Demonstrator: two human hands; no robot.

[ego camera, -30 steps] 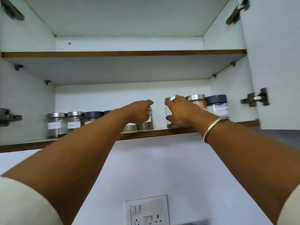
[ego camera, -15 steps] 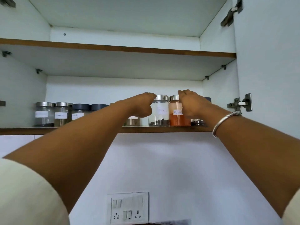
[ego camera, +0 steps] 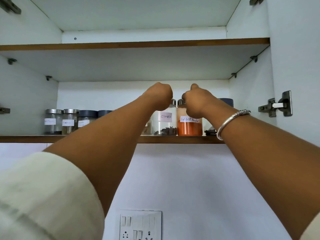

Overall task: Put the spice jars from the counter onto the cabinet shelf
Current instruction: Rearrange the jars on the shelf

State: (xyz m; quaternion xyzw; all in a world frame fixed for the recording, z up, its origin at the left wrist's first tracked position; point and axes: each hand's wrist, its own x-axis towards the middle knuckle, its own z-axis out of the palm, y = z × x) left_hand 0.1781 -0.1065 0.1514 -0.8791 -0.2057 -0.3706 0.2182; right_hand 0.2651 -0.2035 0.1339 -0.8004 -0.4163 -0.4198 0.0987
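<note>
Two clear spice jars stand side by side on the lower cabinet shelf: a cloves jar and a red chilli powder jar with orange powder. My left hand is curled over the steel lid of the cloves jar. The chilli jar's lid is covered by my right hand, fingers closed on it. Both jars rest on the shelf board. My right wrist, which wears a silver bangle, partly hides another jar with a dark lid.
Several more labelled jars line the shelf's left part. One small jar peeks out behind my left forearm. The upper shelf is bare. An open door with a hinge stands at right. A socket panel is on the wall below.
The cloves and chilli jars now stand close together at the shelf's front. Both hands have risen onto the two lids. The view has tilted, showing the shelf more level.
</note>
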